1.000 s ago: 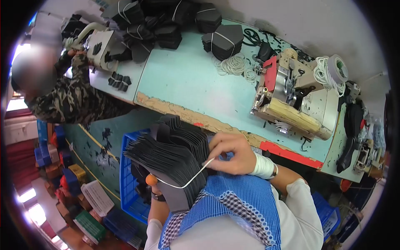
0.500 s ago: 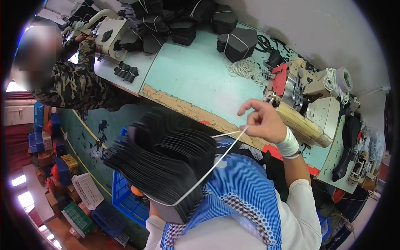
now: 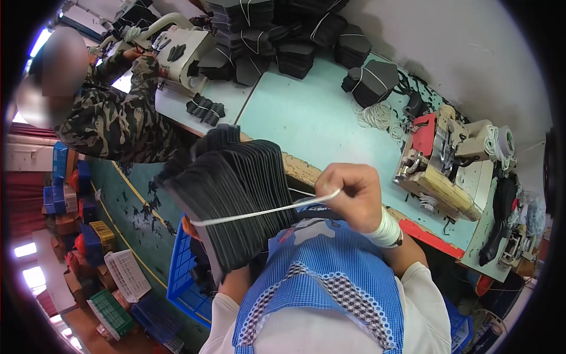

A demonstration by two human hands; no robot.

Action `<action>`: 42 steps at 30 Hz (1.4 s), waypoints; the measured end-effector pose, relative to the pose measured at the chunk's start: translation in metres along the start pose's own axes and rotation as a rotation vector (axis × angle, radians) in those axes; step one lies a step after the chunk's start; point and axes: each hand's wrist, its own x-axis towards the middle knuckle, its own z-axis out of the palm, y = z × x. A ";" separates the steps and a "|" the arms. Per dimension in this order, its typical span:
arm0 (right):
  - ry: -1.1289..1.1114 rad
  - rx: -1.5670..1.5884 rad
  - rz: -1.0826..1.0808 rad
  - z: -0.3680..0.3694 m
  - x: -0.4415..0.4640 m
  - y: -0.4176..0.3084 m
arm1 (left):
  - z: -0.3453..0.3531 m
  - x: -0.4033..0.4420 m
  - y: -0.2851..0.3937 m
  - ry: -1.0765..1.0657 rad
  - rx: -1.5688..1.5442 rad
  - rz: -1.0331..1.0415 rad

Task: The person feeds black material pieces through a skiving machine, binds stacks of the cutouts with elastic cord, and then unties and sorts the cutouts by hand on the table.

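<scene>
A thick stack of black flat pieces [image 3: 230, 194] stands on edge in front of the blue checked apron. Around its near side runs a white elastic band [image 3: 265, 213], stretched to the right. The fingers of my right hand [image 3: 354, 192] are closed on the band's end, right of the stack; white wrapping covers that wrist. My left hand [image 3: 191, 226] supports the stack from its left underside; only an orange-tipped finger shows, and the rest is hidden behind the pieces.
A green table [image 3: 306, 118] holds tied black bundles [image 3: 371, 82], loose white bands [image 3: 377, 115] and a sewing machine [image 3: 442, 165]. A blue crate [image 3: 180, 277] is at lower left. A person in camouflage [image 3: 112, 124] works at another machine at far left.
My right hand has moved slightly left and down, holding the band, after pulling it out to the right. The stack has tilted more upright. The view has shifted, moving the table rightward.
</scene>
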 end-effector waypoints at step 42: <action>-0.164 -0.273 0.182 -0.007 0.019 -0.057 | 0.022 -0.020 0.102 -0.048 0.067 -0.219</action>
